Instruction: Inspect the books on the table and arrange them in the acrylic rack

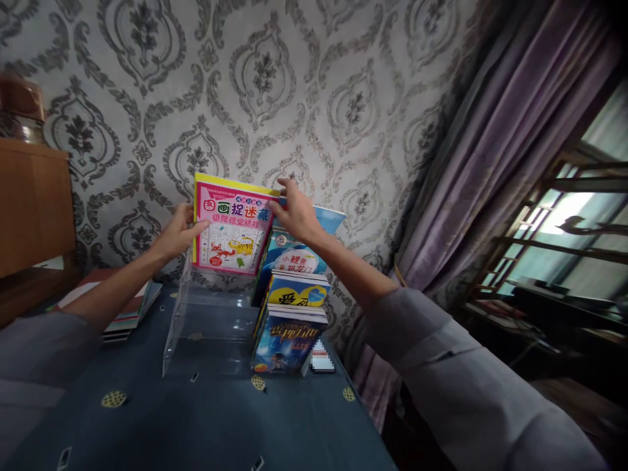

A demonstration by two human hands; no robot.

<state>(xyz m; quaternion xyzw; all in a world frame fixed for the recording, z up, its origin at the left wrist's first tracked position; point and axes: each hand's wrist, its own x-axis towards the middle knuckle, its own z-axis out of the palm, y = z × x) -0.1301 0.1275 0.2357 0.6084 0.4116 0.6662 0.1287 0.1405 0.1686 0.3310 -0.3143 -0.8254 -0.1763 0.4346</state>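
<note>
A pink picture book (234, 229) with a yellow edge stands upright at the back of a clear plastic book rack (210, 327). My left hand (179, 232) grips its left edge, thumb across the front cover. At its upper right corner, my right hand (297, 210) has the thumb on the cover and the other fingers around the top edge. Right of it, stepped rows of books fill the rack's other half: a blue book (299, 261) with a white oval, a yellow and blue book (297, 292), and a dark blue book (289, 340) in front.
The rack stands on a dark blue patterned tablecloth (220, 425) against a wallpapered wall (265, 85). A book stack (125, 317) lies at the left, near a wooden cabinet (34, 203). Purple curtains (471, 170) hang at the right. A blurred white triangular item (321, 358) sits beside the rack.
</note>
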